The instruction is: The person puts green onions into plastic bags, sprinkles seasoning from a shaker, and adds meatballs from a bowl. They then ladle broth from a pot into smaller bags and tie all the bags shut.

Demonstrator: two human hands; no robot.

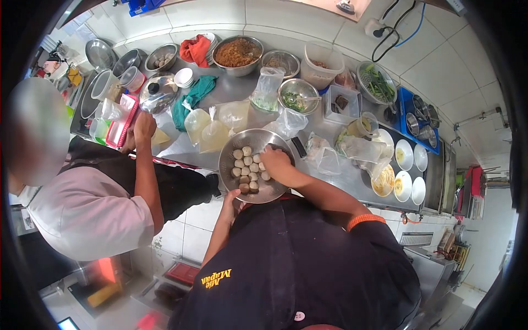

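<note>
Left hand (235,201) is gripping the bowl (270,191) by its near rim, thumb over the edge, fingers mostly hidden, probably for steadying it. Right hand (278,165) is dipping inside, fingers curling down at the balls (247,160); fingertips hidden, can't tell if it's holding one. Balls are sitting in the bowl, its wall likely stopping them rolling off. Bowl is overlapping the table's (206,160) near edge, presumably for easy reach; bags (214,137) are resting just beyond.

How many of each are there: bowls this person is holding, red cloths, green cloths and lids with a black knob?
Metal bowl in the left hand: 1
Red cloth: 1
Green cloth: 1
Black-knobbed lid: 1
Total: 4
</note>
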